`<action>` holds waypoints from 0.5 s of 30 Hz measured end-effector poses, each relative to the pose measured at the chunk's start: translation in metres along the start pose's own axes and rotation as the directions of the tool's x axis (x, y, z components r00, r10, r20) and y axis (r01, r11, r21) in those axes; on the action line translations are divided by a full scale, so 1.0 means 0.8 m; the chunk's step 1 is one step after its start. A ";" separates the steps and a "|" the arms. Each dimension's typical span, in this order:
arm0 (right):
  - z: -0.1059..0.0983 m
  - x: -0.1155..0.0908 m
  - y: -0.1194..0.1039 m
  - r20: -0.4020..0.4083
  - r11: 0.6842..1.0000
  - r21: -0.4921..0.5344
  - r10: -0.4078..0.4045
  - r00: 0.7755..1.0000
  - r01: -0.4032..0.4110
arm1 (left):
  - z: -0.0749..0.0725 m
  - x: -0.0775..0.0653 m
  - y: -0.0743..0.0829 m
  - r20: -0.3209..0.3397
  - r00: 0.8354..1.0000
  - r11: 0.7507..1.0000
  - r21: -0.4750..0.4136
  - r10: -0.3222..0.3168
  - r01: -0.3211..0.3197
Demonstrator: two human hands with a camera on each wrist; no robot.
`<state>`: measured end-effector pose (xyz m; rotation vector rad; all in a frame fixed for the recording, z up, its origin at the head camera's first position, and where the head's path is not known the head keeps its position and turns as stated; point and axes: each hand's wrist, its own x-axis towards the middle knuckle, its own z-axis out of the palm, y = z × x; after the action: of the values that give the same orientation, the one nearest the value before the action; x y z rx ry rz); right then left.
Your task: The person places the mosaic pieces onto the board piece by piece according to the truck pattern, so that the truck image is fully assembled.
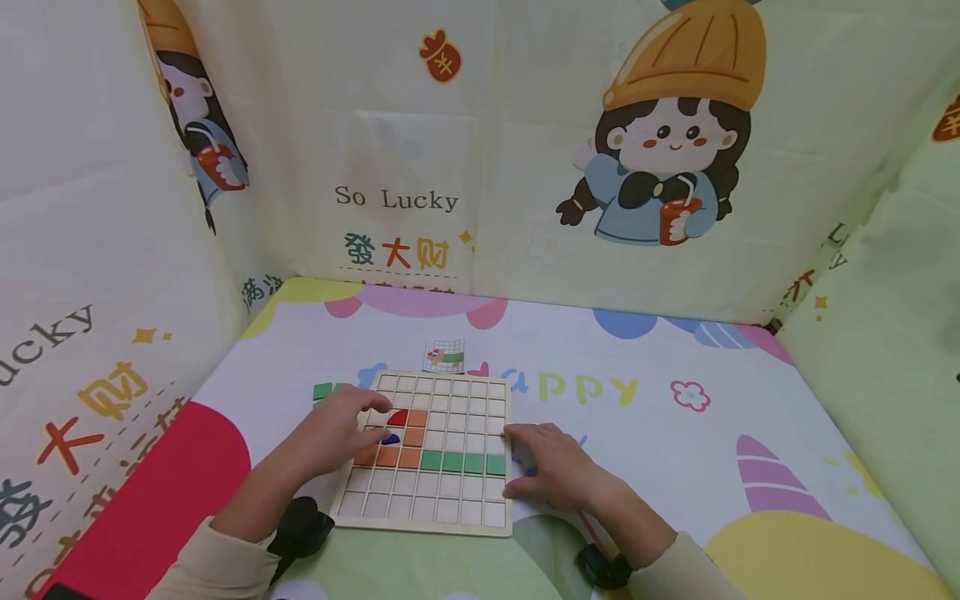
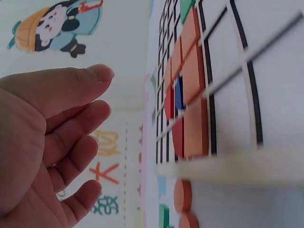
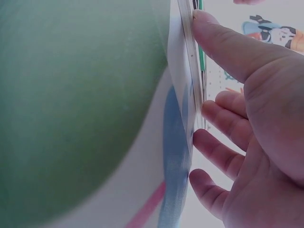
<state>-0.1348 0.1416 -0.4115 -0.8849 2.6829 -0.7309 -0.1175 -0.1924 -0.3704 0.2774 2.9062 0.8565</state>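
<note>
A wooden grid board (image 1: 427, 527) lies on the table, several orange tiles (image 1: 412, 436) and a row of green tiles (image 1: 453, 462) set in its squares. A red piece with a curved edge (image 1: 399, 417) and a blue piece (image 1: 390, 439) sit among the orange ones. Over the board's left part hovers my left hand (image 1: 337, 423), thumb and fingers apart; the left wrist view shows nothing in its grasp. At the board's right edge rests my right hand (image 1: 558, 467), its thumb (image 3: 209, 26) against the rim and its fingers loosely extended.
Behind the board lies a small pattern card (image 1: 444, 356) with a coloured grid picture. Loose green tiles (image 1: 322, 392) are left of the board, and rounded orange pieces (image 2: 183, 195) lie beside it. Printed cloth walls (image 1: 525, 167) enclose the table on the back and sides.
</note>
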 end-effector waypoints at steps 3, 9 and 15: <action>0.001 0.000 0.001 0.006 1.000 0.002 0.007 1.000 -0.007 | -0.007 -0.005 -0.016 -0.020 0.999 0.999 0.022 -0.041 0.041; 0.002 0.001 0.000 0.015 1.000 0.003 0.005 1.000 -0.005 | -0.022 -0.018 -0.056 -0.038 0.991 0.990 0.051 -0.126 0.128; 0.001 0.001 0.001 0.008 1.000 -0.011 0.008 1.000 -0.008 | -0.032 -0.025 -0.092 -0.041 0.984 0.984 0.043 -0.173 0.175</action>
<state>-0.1354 0.1412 -0.4127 -0.8777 2.6845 -0.7105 -0.1126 -0.2707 -0.3882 0.0101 2.9329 0.7745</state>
